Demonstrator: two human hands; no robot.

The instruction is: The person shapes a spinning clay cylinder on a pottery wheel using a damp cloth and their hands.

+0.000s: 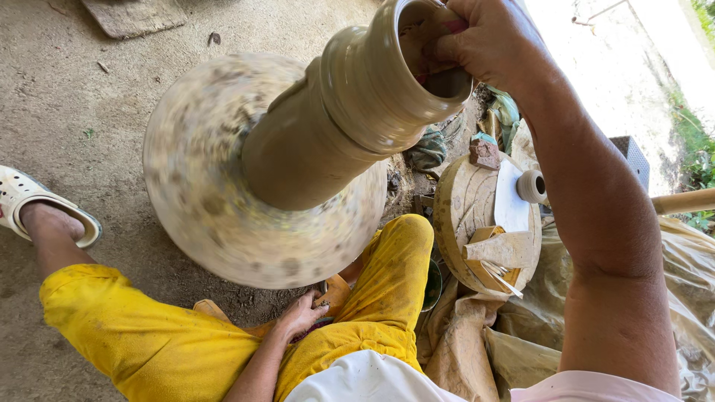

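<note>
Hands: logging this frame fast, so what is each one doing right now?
Left hand: resting low by the yellow trousers, fingers loosely spread, holding nothing visible.
Right hand: fingers curled over the clay vase rim, reaching inside.

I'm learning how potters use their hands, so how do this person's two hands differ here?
The right hand is raised at the tall clay vessel's mouth, fingers curled inside the rim; the left hand lies low between the yellow trouser legs, under the blurred wheel, touching no clay. Both are bare.

wet, glossy smooth clay vase (350, 112); mottled matt wheel (223, 216); rough dirt floor (89, 89); yellow cloth trousers (149, 342).
</note>
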